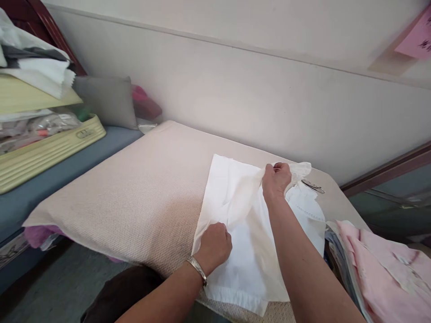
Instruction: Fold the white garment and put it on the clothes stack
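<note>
A thin white cloth (242, 264) lies spread over the right part of the padded table, with creases across it and one puckered edge near me. My left hand (215, 246), with a silver bangle at the wrist, is closed on the cloth's left side. Farther off, my right hand (278, 179) pinches a raised, gathered part of the same cloth near its far edge. Just right of that hand lies a small metal tool (313, 186) that looks like thread snips. Beside it a white piece with a row of small holes (308, 211) is partly hidden by my right forearm.
The table has a beige textured cover (134, 193) and meets a white wall (215, 89). Folded pink fabric (387, 264) is stacked at the right. On the left, a yellow case (57, 148) holding bagged things stands on a blue surface, near a grey cushion (107, 101).
</note>
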A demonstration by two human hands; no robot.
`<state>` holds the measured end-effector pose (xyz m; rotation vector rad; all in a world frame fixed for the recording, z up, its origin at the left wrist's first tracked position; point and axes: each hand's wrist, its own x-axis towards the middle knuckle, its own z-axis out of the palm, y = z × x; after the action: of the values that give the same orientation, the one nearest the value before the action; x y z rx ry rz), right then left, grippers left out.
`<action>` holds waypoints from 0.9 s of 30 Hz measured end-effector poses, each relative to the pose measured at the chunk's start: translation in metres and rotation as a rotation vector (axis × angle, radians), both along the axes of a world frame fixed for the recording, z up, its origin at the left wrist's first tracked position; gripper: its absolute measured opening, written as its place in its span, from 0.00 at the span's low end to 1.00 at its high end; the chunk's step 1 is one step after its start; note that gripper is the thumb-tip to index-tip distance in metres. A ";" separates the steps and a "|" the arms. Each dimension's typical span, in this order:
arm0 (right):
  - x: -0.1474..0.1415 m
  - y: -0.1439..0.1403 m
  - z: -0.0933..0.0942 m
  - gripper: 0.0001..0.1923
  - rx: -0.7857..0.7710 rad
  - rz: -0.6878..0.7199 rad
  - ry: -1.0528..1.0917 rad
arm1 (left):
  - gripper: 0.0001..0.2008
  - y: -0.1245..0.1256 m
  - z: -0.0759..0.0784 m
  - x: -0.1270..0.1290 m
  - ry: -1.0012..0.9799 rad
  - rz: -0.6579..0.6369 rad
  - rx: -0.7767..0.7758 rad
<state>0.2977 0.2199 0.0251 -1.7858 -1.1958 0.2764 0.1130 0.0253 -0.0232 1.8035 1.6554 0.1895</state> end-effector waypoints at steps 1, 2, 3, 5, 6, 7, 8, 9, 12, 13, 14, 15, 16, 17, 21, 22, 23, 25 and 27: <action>-0.009 0.006 -0.001 0.11 -0.005 -0.006 -0.023 | 0.15 0.002 0.000 -0.002 0.002 0.033 -0.024; -0.020 0.013 -0.004 0.10 -0.018 -0.001 -0.043 | 0.15 0.005 -0.001 -0.003 0.011 0.056 -0.040; -0.032 0.019 -0.007 0.10 -0.042 0.021 -0.060 | 0.14 0.006 -0.002 -0.005 0.026 0.070 -0.049; -0.054 0.030 -0.018 0.12 -0.117 0.123 -0.079 | 0.15 0.009 -0.004 -0.010 0.058 0.081 -0.054; -0.063 0.034 -0.024 0.13 -0.164 0.185 -0.085 | 0.15 0.010 -0.004 -0.012 0.066 0.082 -0.053; -0.070 0.036 -0.031 0.14 -0.211 0.242 -0.093 | 0.15 0.011 -0.005 -0.015 0.071 0.085 -0.050; -0.074 0.037 -0.037 0.15 -0.254 0.285 -0.105 | 0.15 0.011 -0.005 -0.017 0.075 0.089 -0.048; -0.075 0.037 -0.043 0.16 -0.292 0.307 -0.122 | 0.15 0.012 -0.004 -0.019 0.079 0.092 -0.043; -0.064 0.032 -0.057 0.17 -0.386 0.239 -0.198 | 0.20 0.011 -0.001 -0.022 0.093 0.106 -0.030; -0.059 0.030 -0.060 0.17 -0.417 0.194 -0.224 | 0.22 0.010 0.001 -0.022 0.086 0.111 -0.028; -0.053 0.027 -0.064 0.18 -0.449 0.152 -0.248 | 0.24 0.009 0.004 -0.022 0.074 0.108 -0.021; -0.048 0.025 -0.067 0.19 -0.481 0.119 -0.269 | 0.27 0.008 0.006 -0.022 0.066 0.097 -0.020; -0.043 0.023 -0.070 0.20 -0.511 0.097 -0.287 | 0.29 0.007 0.009 -0.021 0.063 0.077 -0.024; -0.041 0.021 -0.074 0.20 -0.536 0.089 -0.304 | 0.33 0.006 0.012 -0.021 0.068 0.051 -0.030; -0.040 0.013 -0.085 0.17 -0.585 0.131 -0.387 | 0.45 0.006 0.023 -0.023 0.150 -0.044 -0.061; -0.041 0.011 -0.085 0.16 -0.584 0.141 -0.410 | 0.46 0.006 0.024 -0.024 0.175 -0.059 -0.063; -0.043 0.009 -0.084 0.15 -0.575 0.149 -0.436 | 0.44 0.006 0.025 -0.024 0.201 -0.072 -0.063; -0.047 0.006 -0.080 0.17 -0.531 0.166 -0.494 | 0.37 0.005 0.024 -0.024 0.244 -0.083 -0.042; -0.054 0.006 -0.074 0.19 -0.461 0.211 -0.556 | 0.26 0.001 0.020 -0.022 0.282 -0.076 0.010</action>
<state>0.2436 0.2263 -0.0491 -2.2197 -1.8341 0.1898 0.0909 0.0265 -0.0036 1.9682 1.7733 -0.0943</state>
